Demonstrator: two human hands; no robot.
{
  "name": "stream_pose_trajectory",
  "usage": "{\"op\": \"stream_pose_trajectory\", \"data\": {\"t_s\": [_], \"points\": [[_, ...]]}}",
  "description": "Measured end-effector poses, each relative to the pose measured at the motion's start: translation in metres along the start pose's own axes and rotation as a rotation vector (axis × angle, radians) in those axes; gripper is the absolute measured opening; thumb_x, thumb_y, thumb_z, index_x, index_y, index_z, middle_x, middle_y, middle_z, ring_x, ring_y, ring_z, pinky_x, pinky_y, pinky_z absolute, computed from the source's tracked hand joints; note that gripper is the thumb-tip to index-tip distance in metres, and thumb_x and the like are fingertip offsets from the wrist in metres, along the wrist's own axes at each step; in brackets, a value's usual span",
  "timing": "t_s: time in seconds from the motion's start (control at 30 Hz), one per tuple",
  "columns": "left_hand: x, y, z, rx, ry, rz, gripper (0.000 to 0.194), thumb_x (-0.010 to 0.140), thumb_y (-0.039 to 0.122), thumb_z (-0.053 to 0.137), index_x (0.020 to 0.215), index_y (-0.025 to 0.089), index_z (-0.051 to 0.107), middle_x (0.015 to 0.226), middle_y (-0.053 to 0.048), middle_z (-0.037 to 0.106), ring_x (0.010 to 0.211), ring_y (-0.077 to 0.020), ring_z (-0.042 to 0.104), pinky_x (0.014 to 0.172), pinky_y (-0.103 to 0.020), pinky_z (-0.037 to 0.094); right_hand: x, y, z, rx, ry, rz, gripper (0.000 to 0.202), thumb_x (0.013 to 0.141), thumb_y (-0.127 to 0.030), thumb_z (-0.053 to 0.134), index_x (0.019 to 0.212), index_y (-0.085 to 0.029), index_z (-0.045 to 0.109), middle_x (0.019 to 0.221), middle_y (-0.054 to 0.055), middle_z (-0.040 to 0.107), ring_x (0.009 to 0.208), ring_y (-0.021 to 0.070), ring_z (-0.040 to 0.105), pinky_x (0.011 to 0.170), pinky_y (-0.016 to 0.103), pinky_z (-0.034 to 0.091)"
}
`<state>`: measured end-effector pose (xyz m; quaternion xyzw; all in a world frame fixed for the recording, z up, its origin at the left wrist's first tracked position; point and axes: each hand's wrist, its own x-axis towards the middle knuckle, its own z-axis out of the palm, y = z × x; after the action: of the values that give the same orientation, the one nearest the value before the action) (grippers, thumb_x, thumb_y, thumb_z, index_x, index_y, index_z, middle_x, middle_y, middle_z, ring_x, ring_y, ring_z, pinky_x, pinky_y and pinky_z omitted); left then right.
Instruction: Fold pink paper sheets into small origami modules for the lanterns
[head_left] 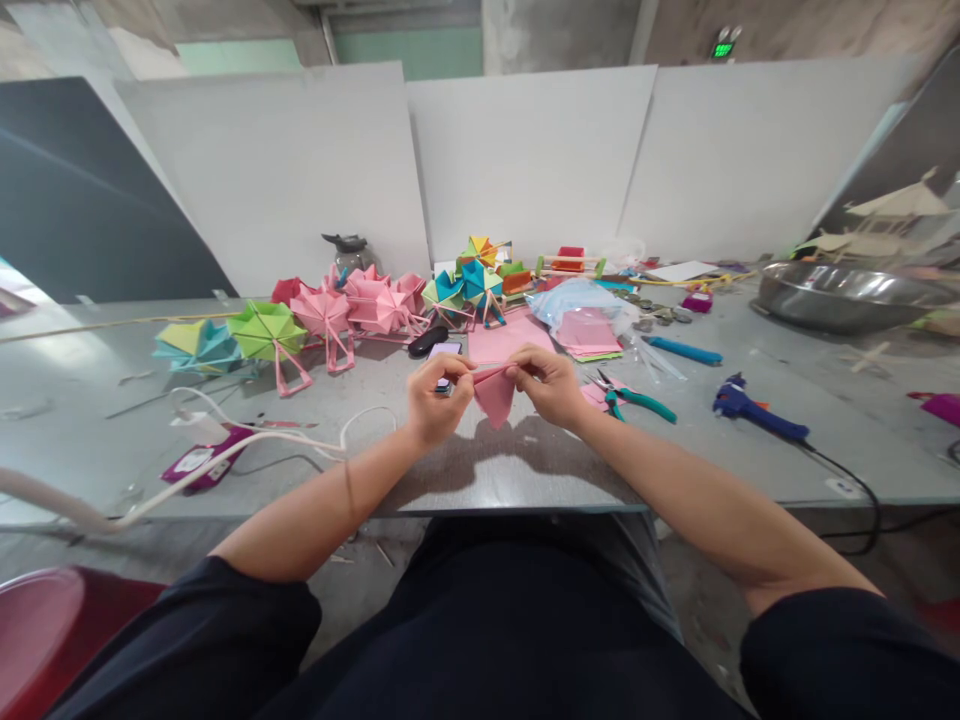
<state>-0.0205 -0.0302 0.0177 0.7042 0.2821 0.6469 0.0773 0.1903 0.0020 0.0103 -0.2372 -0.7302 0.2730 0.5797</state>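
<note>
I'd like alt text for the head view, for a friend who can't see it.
A person's left hand and right hand pinch folded pink paper above a grey table. Colourful folded-paper models sit beyond, mostly to the left; teal-handled pliers, a blue glue gun and a metal bowl lie to the right.

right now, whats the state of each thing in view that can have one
pink paper: folded, pinched by left hand and right hand
phone: screen looks lit, partly hidden
pliers: handles spread
glue gun: lying flat, heat cannot tell
metal bowl: upright
paper models: folded, grouped
green sign: lit
</note>
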Motion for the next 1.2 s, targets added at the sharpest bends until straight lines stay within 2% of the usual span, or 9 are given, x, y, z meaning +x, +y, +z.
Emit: {"op": "stream_pose_trajectory", "data": {"t_s": [0.2, 0.4, 0.53, 0.7, 0.87, 1.2], "points": [[0.001, -0.006, 0.001, -0.048, -0.067, -0.09, 0.011, 0.093, 0.027, 0.071, 0.087, 0.019, 0.074, 0.082, -0.004, 0.077, 0.07, -0.0149, 0.07, 0.069, -0.028, 0.059, 0.002, 0.002, -0.002, 0.101, 0.027, 0.09, 0.049, 0.088, -0.072, 0.081, 0.086, -0.023, 0.076, 0.077, 0.002, 0.066, 0.061, 0.0145, 0.052, 0.058, 0.032, 0.048], [-0.001, -0.006, 0.003, -0.037, -0.174, -0.107, 0.028, 0.099, 0.046, 0.075, 0.098, 0.019, 0.082, 0.082, -0.005, 0.08, 0.067, -0.0162, 0.068, 0.061, -0.028, 0.053, 0.003, -0.007, -0.004, 0.185, -0.103, 0.105, 0.048, 0.088, -0.069, 0.083, 0.088, -0.021, 0.081, 0.083, 0.004, 0.071, 0.062, 0.0132, 0.055, 0.058, 0.031, 0.051], [-0.004, -0.003, 0.004, -0.02, -0.115, -0.116, 0.036, 0.101, 0.054, 0.074, 0.094, 0.019, 0.082, 0.081, -0.005, 0.079, 0.07, -0.0172, 0.069, 0.067, -0.03, 0.054, 0.0, -0.012, 0.0, 0.195, -0.16, 0.097, 0.045, 0.091, -0.067, 0.081, 0.089, -0.022, 0.083, 0.084, 0.004, 0.072, 0.065, 0.0139, 0.057, 0.06, 0.031, 0.053], [-0.009, -0.004, 0.005, -0.013, -0.061, -0.117, 0.039, 0.1, 0.056, 0.074, 0.087, 0.019, 0.076, 0.075, -0.003, 0.075, 0.068, -0.0162, 0.067, 0.066, -0.029, 0.053, -0.003, -0.012, 0.005, 0.24, -0.122, 0.117, 0.042, 0.088, -0.063, 0.085, 0.085, -0.022, 0.082, 0.078, 0.004, 0.071, 0.064, 0.0147, 0.058, 0.061, 0.032, 0.054], [-0.012, -0.003, 0.006, -0.05, -0.049, -0.097, 0.037, 0.101, 0.053, 0.074, 0.087, 0.019, 0.072, 0.073, 0.0, 0.071, 0.066, -0.0146, 0.064, 0.065, -0.029, 0.052, -0.004, -0.015, 0.007, 0.252, -0.092, 0.137, 0.043, 0.085, -0.063, 0.089, 0.079, -0.021, 0.079, 0.075, 0.003, 0.07, 0.063, 0.0146, 0.058, 0.06, 0.032, 0.054], [-0.011, -0.003, 0.006, -0.042, -0.041, -0.08, 0.04, 0.1, 0.056, 0.075, 0.086, 0.019, 0.071, 0.07, 0.001, 0.069, 0.063, -0.0134, 0.062, 0.063, -0.027, 0.05, -0.005, -0.016, 0.008, 0.266, -0.094, 0.092, 0.041, 0.089, -0.062, 0.085, 0.081, -0.022, 0.079, 0.073, 0.002, 0.068, 0.063, 0.0146, 0.059, 0.059, 0.031, 0.052]]}}
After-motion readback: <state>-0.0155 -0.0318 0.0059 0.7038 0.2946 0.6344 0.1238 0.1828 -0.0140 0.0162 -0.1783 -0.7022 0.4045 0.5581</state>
